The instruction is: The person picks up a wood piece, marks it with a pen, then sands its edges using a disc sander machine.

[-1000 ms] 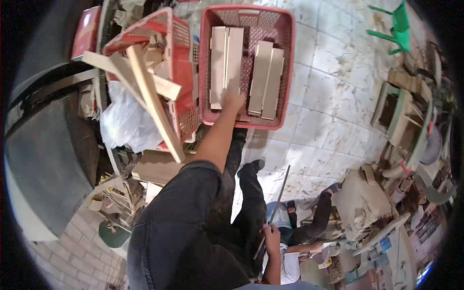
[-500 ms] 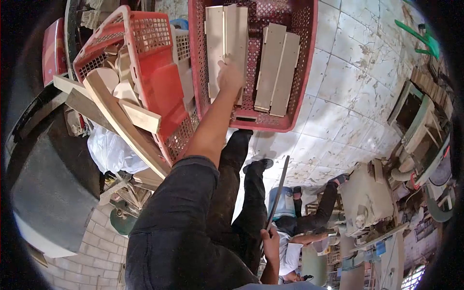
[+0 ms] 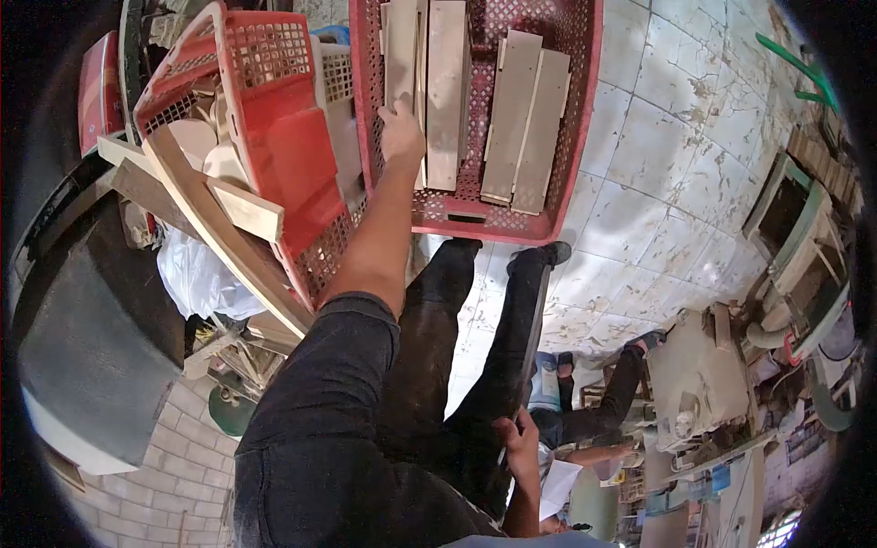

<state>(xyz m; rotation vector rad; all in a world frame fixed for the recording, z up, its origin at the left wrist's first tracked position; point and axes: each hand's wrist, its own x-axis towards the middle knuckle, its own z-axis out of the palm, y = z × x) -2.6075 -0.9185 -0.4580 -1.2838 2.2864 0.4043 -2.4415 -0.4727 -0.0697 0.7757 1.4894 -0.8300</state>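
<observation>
My left hand (image 3: 402, 139) reaches into a dark red plastic crate (image 3: 570, 164), its fingers closed on the leftmost wooden board (image 3: 400, 55). Beside that board lies another wooden board (image 3: 446, 100) with small dark marks along its face. On the crate's right side rests a second group of boards (image 3: 526, 128), placed lengthwise. My right hand (image 3: 519, 443), low in the view near my body, is closed around a long, thin, dark strip (image 3: 532, 342). The strip points away from me along my leg; its exact kind cannot be made out.
A tilted red basket (image 3: 294, 137) with wooden pieces stands left of the crate, long wooden strips (image 3: 215, 215) leaning across it. A white plastic bag (image 3: 203, 279) hangs below. Another person (image 3: 594, 411) sits at lower right, near a dusty work table (image 3: 699, 384). Tiled floor (image 3: 653, 183) lies to the right.
My left hand has moved left, from the second board to the leftmost one. One foot has shifted to the right, and the strip in my right hand has swung more upright.
</observation>
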